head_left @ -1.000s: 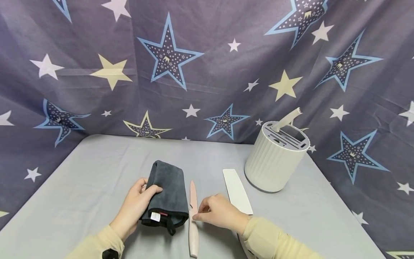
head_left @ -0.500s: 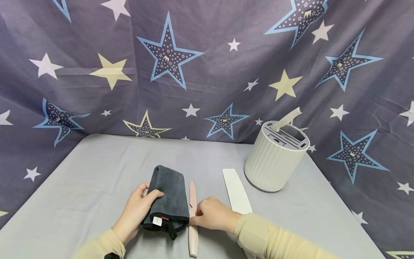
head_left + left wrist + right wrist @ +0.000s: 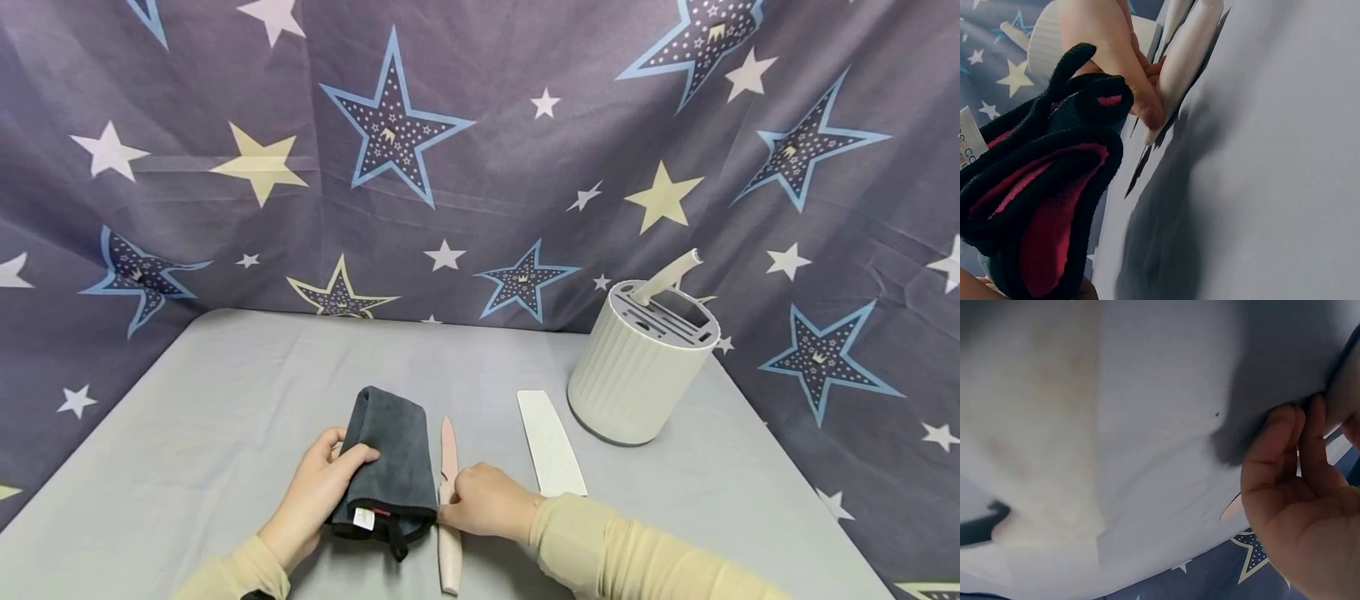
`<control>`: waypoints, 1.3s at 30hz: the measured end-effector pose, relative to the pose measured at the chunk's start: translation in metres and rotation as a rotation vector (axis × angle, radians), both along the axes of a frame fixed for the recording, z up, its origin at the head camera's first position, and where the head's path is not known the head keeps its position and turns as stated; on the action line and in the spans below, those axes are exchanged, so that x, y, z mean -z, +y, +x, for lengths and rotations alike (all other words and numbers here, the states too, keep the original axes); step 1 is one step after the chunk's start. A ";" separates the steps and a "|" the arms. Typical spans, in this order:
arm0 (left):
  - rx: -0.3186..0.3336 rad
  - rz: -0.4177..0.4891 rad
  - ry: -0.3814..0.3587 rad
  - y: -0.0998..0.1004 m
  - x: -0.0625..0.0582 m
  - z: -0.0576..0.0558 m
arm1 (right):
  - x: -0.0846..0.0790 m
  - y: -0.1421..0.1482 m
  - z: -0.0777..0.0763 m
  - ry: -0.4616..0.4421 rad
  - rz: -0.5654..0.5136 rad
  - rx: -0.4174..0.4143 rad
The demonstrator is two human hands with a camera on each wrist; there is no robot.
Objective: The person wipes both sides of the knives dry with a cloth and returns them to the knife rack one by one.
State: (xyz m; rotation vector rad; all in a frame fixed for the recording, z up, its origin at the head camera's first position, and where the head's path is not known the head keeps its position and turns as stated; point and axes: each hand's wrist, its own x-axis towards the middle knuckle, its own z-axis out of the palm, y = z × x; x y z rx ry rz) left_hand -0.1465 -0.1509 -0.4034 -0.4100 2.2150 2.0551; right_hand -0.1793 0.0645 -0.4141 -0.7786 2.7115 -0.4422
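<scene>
A folded dark grey cloth with black edging and a white tag is held in my left hand, thumb on top. In the left wrist view, pink lining shows inside its folds. Just right of the cloth, a knife with a pink blade and pale handle lies on the table, blade pointing away. My right hand grips that knife where handle meets blade; in the left wrist view, its thumb lies against the handle. To the right lies a broad white blade, its near end hidden by the right sleeve.
A ribbed white knife block stands at the back right, one pale handle sticking out of its slotted top. The grey-covered table meets a star-patterned curtain at the back. A large pale blurred shape fills the right wrist view's left side.
My right hand has closed its fingers on the knife's handle from lightly touching it. The left hand has lowered the cloth slightly toward me. The knife has barely moved.
</scene>
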 end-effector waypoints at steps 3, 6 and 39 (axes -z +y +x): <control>-0.005 -0.006 0.002 -0.002 -0.001 0.000 | -0.001 0.000 0.000 -0.020 -0.020 0.029; -0.001 0.003 0.005 -0.003 -0.002 0.000 | -0.003 0.001 0.001 -0.046 -0.041 0.061; 0.086 -0.444 0.250 -0.009 -0.028 -0.006 | -0.020 0.039 -0.011 -0.090 -0.235 0.194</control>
